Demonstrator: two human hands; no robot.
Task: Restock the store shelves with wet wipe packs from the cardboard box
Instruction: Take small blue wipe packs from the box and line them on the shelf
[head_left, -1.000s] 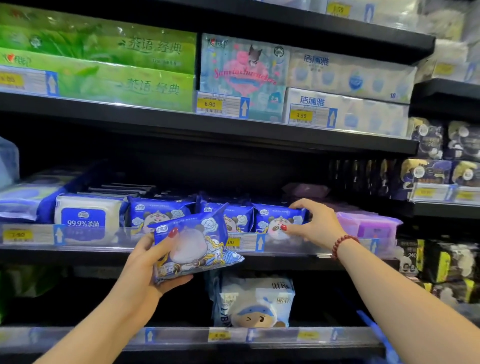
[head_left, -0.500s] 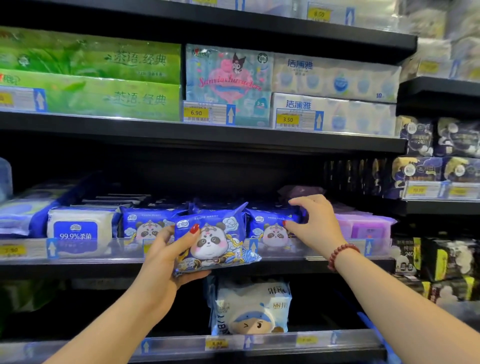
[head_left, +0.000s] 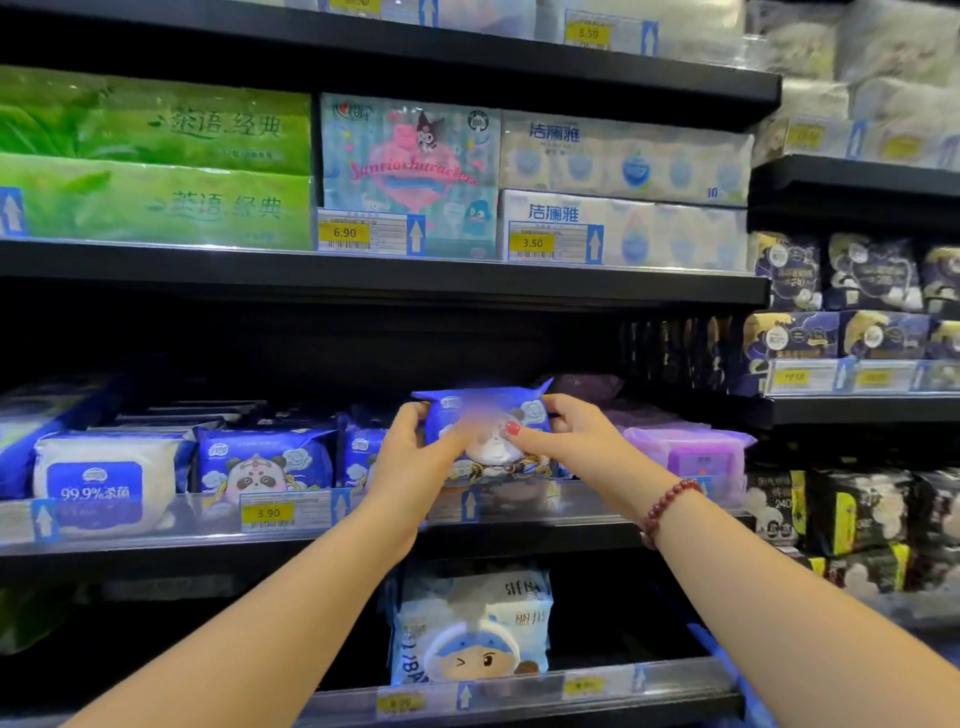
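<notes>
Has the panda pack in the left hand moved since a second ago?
Yes. The pack went right and up, from in front of the 3.90 tag to well right of it; left hand and right hand grip it.

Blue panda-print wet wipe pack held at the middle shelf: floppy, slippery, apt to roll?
Likely soft, slightly floppy: the blue panda-print film wet wipe pack has a crimped corner flaring up, and left hand and right hand grip its ends. Probably slick: glossy film. Unlikely to roll: flat, pillow-shaped like the matching pack on the shelf.
</notes>
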